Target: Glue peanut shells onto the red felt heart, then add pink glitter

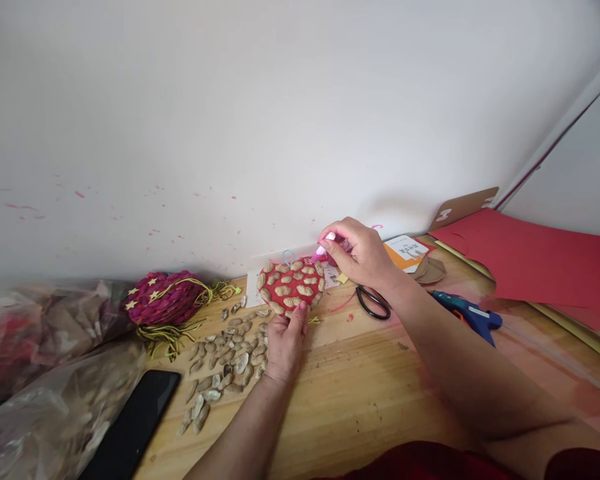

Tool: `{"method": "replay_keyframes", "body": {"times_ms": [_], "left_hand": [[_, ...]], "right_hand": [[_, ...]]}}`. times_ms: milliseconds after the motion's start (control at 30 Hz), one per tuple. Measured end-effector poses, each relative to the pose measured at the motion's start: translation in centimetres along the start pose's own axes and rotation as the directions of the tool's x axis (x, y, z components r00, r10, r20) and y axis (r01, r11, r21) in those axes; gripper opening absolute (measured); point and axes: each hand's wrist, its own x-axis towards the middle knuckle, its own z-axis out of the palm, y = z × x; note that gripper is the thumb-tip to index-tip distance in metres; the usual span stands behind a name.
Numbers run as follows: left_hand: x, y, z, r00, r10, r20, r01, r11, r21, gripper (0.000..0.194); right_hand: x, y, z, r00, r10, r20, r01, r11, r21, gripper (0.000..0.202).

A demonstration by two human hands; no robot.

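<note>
My left hand grips the lower edge of a round red disc, thumb on top. Several peanut shells are stuck in rows on the disc, and a light blue loop stands at its top edge. Over the disc's upper right edge, my right hand is closed round a small pink pen-like tube with a white end, its tip down at the red surface. White paper with writing lies behind the disc. Loose peanut shells are spread left of my left hand.
Black-handled scissors and a blue glue gun lie to the right, with red paper beyond. On the left are a magenta woven bundle, plastic bags and a black phone. A white wall rises behind.
</note>
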Motion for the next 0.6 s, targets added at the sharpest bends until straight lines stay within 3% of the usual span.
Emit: {"method": "replay_keyframes", "body": {"times_ms": [367,600], "left_hand": [[0.00,0.29,0.36,0.999,-0.046,0.024,0.049,0.989,-0.143,0.057],[0.15,0.42,0.38,0.995,-0.096,0.009,0.095,0.970,-0.222,0.056]], "right_hand": [[-0.13,0.39,0.67,0.998,-0.042,0.045,0.040,0.997,0.063,0.007],[-0.07,0.82,0.74,0.990,-0.120,0.068,0.120,0.993,-0.005,0.008]]}}
